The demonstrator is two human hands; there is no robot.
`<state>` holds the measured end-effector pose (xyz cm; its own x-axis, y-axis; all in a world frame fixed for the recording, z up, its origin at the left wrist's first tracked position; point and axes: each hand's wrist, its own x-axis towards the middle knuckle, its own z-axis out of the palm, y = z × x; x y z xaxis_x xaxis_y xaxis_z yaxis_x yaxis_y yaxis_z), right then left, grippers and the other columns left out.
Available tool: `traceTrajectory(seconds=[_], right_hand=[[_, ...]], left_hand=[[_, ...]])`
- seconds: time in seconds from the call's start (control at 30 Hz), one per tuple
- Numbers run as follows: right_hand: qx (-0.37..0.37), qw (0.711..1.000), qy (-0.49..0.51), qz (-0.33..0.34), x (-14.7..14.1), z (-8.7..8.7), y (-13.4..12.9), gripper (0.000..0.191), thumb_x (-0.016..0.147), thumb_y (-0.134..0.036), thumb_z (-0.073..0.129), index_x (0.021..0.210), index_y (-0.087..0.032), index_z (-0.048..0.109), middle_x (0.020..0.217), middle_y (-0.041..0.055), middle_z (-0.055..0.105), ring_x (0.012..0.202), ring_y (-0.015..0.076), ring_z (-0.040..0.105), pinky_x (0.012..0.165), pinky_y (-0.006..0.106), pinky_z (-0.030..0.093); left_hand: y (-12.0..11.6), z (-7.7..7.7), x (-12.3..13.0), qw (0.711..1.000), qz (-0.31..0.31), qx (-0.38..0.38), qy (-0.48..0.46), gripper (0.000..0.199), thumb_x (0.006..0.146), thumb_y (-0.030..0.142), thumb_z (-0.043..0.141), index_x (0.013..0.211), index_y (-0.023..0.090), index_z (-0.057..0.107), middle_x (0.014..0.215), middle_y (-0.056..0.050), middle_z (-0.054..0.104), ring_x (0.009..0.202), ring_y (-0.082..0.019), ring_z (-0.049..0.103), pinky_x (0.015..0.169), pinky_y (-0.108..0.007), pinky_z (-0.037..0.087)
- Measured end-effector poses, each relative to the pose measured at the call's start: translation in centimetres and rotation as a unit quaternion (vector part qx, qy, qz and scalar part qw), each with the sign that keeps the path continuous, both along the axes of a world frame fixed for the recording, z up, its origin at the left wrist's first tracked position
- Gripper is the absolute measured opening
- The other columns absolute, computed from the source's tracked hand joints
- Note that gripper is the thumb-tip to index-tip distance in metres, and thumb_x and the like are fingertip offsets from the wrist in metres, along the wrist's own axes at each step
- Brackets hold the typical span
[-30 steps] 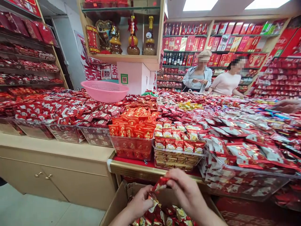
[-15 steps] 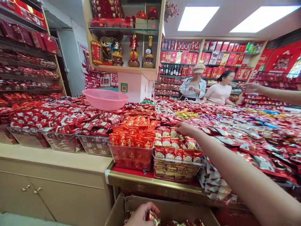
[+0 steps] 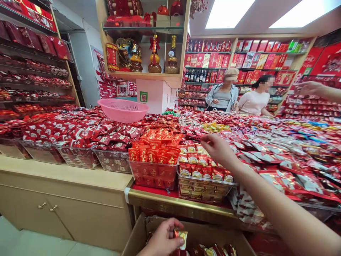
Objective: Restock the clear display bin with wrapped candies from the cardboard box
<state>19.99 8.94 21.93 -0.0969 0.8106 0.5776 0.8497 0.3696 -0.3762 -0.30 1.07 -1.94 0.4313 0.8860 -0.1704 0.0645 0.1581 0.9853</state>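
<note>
My left hand [image 3: 165, 239] is over the open cardboard box at the bottom, its fingers closed on a small gold and red packet [image 3: 181, 237]. More packets [image 3: 213, 250] of that kind lie in the box. My right hand [image 3: 218, 148] hovers above the back right of a clear bin [image 3: 206, 179] stacked with red and gold durian packets [image 3: 196, 170]. Its fingers are bent, with thumb and forefinger near each other; no packet shows between them. Just left of that bin stands another clear bin of orange-red packets [image 3: 153, 158].
A pink basket [image 3: 123, 111] rests on the heaped packets. The cardboard box [image 3: 138, 233] sits below the gold counter edge [image 3: 183, 205]. Two people [image 3: 222, 93] stand across the display; another person's arm [image 3: 317, 89] reaches in at the right.
My left hand has lifted its packet clear of the others. My right hand has risen off the durian packets. The view has shifted slightly, and the person in the cap has lowered their hands.
</note>
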Motion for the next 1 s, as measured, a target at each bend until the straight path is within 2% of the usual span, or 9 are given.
traceTrajectory(seconds=[0.03,0.1,0.2,0.27,0.37,0.5,0.57,0.93,1.0], right_hand=[[-0.003,0.998,0.027,0.063,-0.7,-1.1,-2.5,0.019,0.075,-0.027,0.042,0.083,-0.017,0.056,0.077,0.0044,0.062,0.068,0.0145,0.054,0.062,0.024,0.040],[-0.104,0.979,0.042,0.169,-1.9,-4.7,-7.0,0.017,0.076,-0.029,0.043,0.075,-0.020,0.057,0.070,0.0016,0.061,0.063,0.0132,0.054,0.059,0.023,0.040],[-0.271,0.944,0.094,0.166,-3.3,-12.3,-11.2,0.017,0.071,-0.033,0.051,0.080,-0.020,0.056,0.067,0.0009,0.062,0.058,0.0138,0.054,0.052,0.023,0.039],[-0.316,0.926,0.144,0.147,-4.0,-16.9,-11.9,0.026,0.065,-0.035,0.056,0.085,-0.018,0.055,0.075,0.0037,0.063,0.066,0.0162,0.055,0.057,0.024,0.040],[-0.336,0.902,0.232,0.138,-4.5,-21.1,-11.4,0.024,0.069,-0.039,0.053,0.073,-0.016,0.054,0.070,0.0038,0.061,0.065,0.0156,0.053,0.059,0.025,0.039],[-0.387,0.837,0.346,0.174,-4.6,-22.0,-10.6,0.031,0.074,-0.045,0.043,0.065,-0.016,0.050,0.055,-0.0005,0.055,0.047,0.0097,0.045,0.046,0.022,0.034],[-0.389,0.825,0.366,0.184,-4.5,-21.9,-10.5,0.032,0.075,-0.045,0.042,0.065,-0.015,0.051,0.055,-0.0007,0.055,0.046,0.0087,0.044,0.045,0.021,0.033],[-0.350,0.852,0.344,0.181,-4.1,-22.0,-10.7,0.031,0.076,-0.041,0.042,0.061,-0.015,0.051,0.053,-0.0014,0.052,0.050,0.0101,0.046,0.049,0.022,0.036],[-0.324,0.854,0.363,0.185,-4.0,-21.5,-10.9,0.024,0.076,-0.037,0.043,0.074,-0.016,0.054,0.062,0.0001,0.055,0.056,0.0114,0.049,0.053,0.023,0.040]], left_hand=[[0.0,0.4,0.0,0.999,0.024,0.009,-0.040,0.029,0.056,0.012,0.061,0.083,0.016,0.051,0.072,0.002,0.055,0.060,-0.008,0.049,0.057,-0.020,0.038],[0.1,1.2,0.1,0.992,0.064,0.027,-0.103,0.031,0.056,0.014,0.065,0.084,0.016,0.051,0.078,0.000,0.057,0.069,-0.010,0.052,0.064,-0.022,0.040],[0.0,2.3,0.5,0.983,0.103,0.040,-0.145,0.034,0.057,0.017,0.067,0.086,0.016,0.050,0.076,-0.001,0.057,0.072,-0.011,0.053,0.068,-0.024,0.041],[-0.1,2.6,1.0,0.981,0.114,0.045,-0.150,0.034,0.057,0.017,0.068,0.086,0.016,0.050,0.075,-0.001,0.057,0.071,-0.011,0.053,0.067,-0.025,0.042],[-0.2,2.7,1.4,0.979,0.124,0.042,-0.157,0.031,0.057,0.016,0.068,0.083,0.015,0.051,0.072,0.000,0.058,0.069,-0.010,0.053,0.067,-0.024,0.042],[-0.2,3.0,1.2,0.968,0.148,-0.018,-0.202,0.030,0.057,0.019,0.068,0.082,0.016,0.052,0.067,0.002,0.056,0.060,-0.008,0.053,0.061,-0.022,0.041],[-0.2,3.1,0.9,0.967,0.135,-0.049,-0.212,0.034,0.057,0.021,0.068,0.087,0.016,0.054,0.066,0.003,0.056,0.058,-0.008,0.052,0.059,-0.021,0.040],[0.2,2.4,1.0,0.961,0.181,-0.106,-0.178,0.024,0.054,0.024,0.071,0.073,0.013,0.060,0.059,0.002,0.059,0.053,-0.008,0.052,0.054,-0.021,0.040],[0.2,2.5,0.8,0.959,0.174,-0.132,-0.182,0.025,0.055,0.025,0.070,0.074,0.013,0.060,0.059,0.001,0.059,0.052,-0.009,0.052,0.052,-0.023,0.042]])
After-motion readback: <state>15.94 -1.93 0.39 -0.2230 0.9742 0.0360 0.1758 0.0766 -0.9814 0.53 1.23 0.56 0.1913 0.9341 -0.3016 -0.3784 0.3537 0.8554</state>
